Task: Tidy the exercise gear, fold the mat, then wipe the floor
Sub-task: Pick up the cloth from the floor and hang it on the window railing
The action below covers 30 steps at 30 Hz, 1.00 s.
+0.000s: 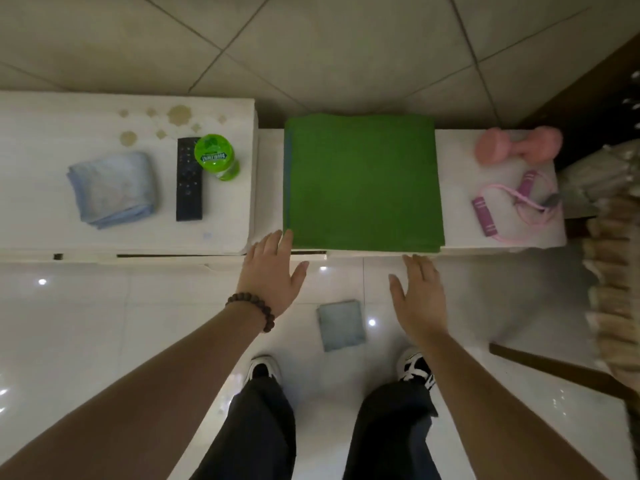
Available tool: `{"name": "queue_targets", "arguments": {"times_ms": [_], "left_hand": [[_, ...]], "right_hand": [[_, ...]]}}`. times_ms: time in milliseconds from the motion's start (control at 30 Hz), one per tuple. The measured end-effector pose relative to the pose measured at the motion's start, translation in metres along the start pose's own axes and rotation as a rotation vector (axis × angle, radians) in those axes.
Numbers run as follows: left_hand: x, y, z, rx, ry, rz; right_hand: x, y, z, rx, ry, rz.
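Observation:
A green mat, folded into a flat square, lies on a white surface in front of me. A pink dumbbell and a pink resistance band with purple handles sit to its right. My left hand hovers flat at the mat's near left corner, fingertips just at its edge. My right hand is spread, fingers straight, just below the mat's near edge, holding nothing. A small blue-grey cloth lies on the glossy floor between my hands.
On a raised white block at the left lie a folded light-blue towel, a black remote and a green bottle. Brown stains mark that block. My shoes stand on the white tiles. Wooden furniture is at the right.

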<state>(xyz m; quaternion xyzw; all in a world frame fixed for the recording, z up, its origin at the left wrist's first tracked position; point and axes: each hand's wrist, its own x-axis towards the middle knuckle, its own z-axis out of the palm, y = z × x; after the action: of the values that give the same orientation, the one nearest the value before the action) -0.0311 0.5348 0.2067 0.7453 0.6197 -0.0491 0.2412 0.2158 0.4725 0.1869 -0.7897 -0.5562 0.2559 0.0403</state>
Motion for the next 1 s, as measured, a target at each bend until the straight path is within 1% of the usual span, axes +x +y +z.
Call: {"name": "queue_targets", "arguments": {"times_ms": [133, 233, 333, 467, 567, 700, 800, 900, 1000], "left_hand": [[-0.052, -0.007, 0.02, -0.023, -0.072, 0.042], [-0.075, -0.013, 0.061, -0.007, -0.154, 0.013], [-0.087, -0.019, 0.115, 0.022, -0.228, -0.039], [-0.087, -0.029, 0.194, 0.064, -0.29, -0.081], [-0.079, -0.04, 0.248, 0.092, -0.314, -0.076], [-0.066, -0.06, 0.311, 0.118, -0.33, -0.057], [-0.057, -0.082, 0.341, 0.141, -0.33, -0.041], [-0.046, -0.103, 0.355, 0.133, -0.312, -0.042], [-0.038, -0.12, 0.361, 0.135, -0.302, -0.031]], "right_hand": [[-0.066, 0.0, 0.039, 0.048, -0.112, 0.045], [-0.091, 0.018, 0.078, 0.074, -0.17, 0.096], [-0.094, 0.042, 0.122, 0.098, -0.212, 0.13], [-0.075, 0.081, 0.189, 0.124, -0.253, 0.131], [-0.048, 0.108, 0.241, 0.132, -0.243, 0.145], [-0.006, 0.137, 0.311, 0.107, -0.278, 0.147], [0.022, 0.149, 0.353, 0.043, -0.251, 0.104], [0.048, 0.159, 0.382, -0.048, -0.211, 0.034], [0.068, 0.164, 0.399, -0.055, -0.199, 0.06]]}}
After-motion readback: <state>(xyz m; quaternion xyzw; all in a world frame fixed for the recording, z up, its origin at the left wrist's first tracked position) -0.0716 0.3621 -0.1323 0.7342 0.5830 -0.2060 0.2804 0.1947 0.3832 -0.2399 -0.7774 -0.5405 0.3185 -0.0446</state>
